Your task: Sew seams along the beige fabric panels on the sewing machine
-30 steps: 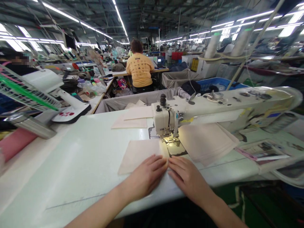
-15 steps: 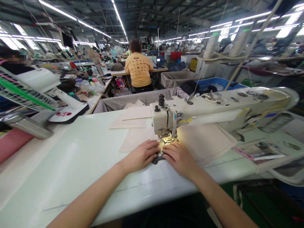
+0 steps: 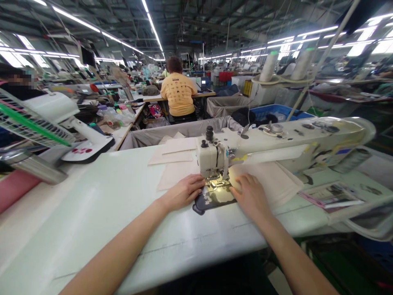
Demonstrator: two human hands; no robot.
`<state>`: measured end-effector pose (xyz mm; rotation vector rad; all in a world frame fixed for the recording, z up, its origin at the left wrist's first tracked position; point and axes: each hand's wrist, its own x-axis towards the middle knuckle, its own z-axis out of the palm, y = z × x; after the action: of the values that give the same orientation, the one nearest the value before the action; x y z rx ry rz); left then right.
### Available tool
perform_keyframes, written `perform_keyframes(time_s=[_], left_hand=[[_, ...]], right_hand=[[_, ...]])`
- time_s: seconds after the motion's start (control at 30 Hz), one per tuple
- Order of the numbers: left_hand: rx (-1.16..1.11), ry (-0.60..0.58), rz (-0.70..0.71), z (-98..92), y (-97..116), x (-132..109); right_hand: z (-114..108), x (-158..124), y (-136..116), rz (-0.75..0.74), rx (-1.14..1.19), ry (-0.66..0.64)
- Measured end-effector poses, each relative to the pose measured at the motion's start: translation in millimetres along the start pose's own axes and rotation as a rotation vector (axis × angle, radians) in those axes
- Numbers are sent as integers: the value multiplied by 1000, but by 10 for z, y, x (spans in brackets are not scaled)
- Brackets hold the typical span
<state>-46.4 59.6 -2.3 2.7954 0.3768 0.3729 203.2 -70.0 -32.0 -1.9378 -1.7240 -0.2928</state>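
A white sewing machine [image 3: 276, 143] stands on the pale green table [image 3: 123, 196], its lamp lighting the metal plate [image 3: 219, 194] under the needle. Cream fabric [image 3: 270, 180] lies beneath the machine arm, and more cream pieces [image 3: 176, 174] are behind and left of the machine head. My left hand [image 3: 184, 191] rests just left of the plate, fingers reaching the fabric edge by the presser foot. Right of the plate, my right hand [image 3: 250, 196] has its thumb and fingers curled at the edge of the cream fabric; the fingertips are partly hidden.
A white fan [image 3: 82, 135] and a steel flask [image 3: 33, 164] are at the left. Behind the table is a grey cloth-lined bin [image 3: 172, 130]. A person [image 3: 178, 90] in a yellow shirt sits beyond it. A tray of small tools [image 3: 334, 194] lies at the right.
My right hand has moved right, away from the needle area, and the plate is now uncovered. My left hand has shifted slightly left. The view has moved a little.
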Motion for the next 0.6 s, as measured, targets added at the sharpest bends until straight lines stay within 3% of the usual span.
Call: perform_keyframes(time_s=[0.2,0.33,0.6], left_hand=[[136,-23,-223,120,87,-75],[145,-62,-234,102,81,-54],[213,8,-254,-11,-219,120]], right_hand=[[-38,53,52,2,137,46],[-93,41,60,28,221,66],[-158,21,76,33,234,39]])
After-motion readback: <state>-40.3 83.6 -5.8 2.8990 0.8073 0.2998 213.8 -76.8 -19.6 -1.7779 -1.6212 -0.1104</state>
